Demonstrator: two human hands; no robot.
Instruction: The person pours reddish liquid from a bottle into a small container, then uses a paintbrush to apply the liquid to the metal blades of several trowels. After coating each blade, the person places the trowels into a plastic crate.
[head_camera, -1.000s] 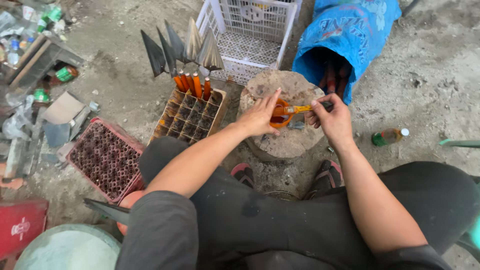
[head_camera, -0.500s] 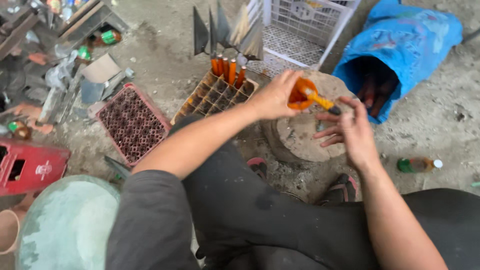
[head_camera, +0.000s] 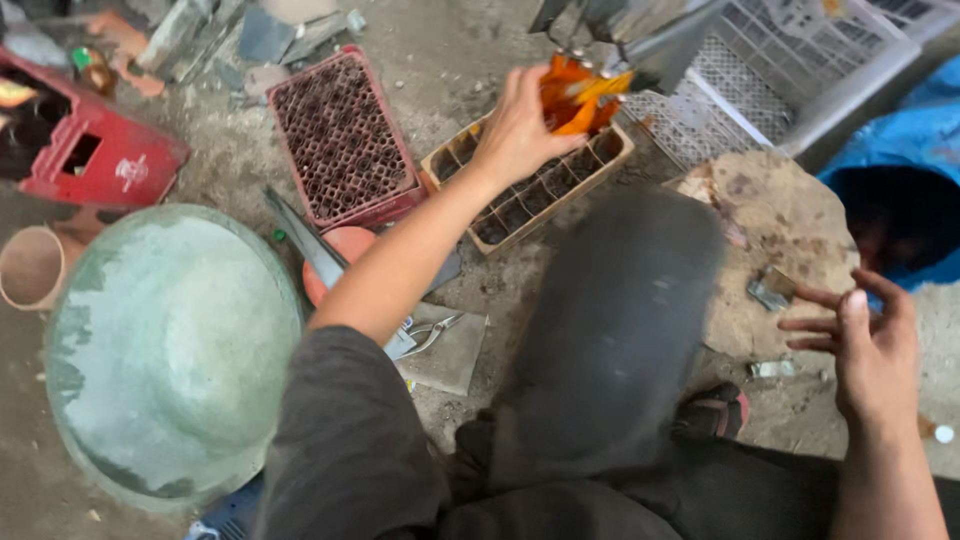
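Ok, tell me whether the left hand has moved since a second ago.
Yes. The left hand left the round stump and went over the wooden divided crate, carrying the orange piece.

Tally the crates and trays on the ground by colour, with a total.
Red: 2, a honeycomb tray and a crate at far left.
Tan: 1, the divided tray under the left hand, which grips an orange-handled piece.
White: 1, a mesh crate.
Total: 4.
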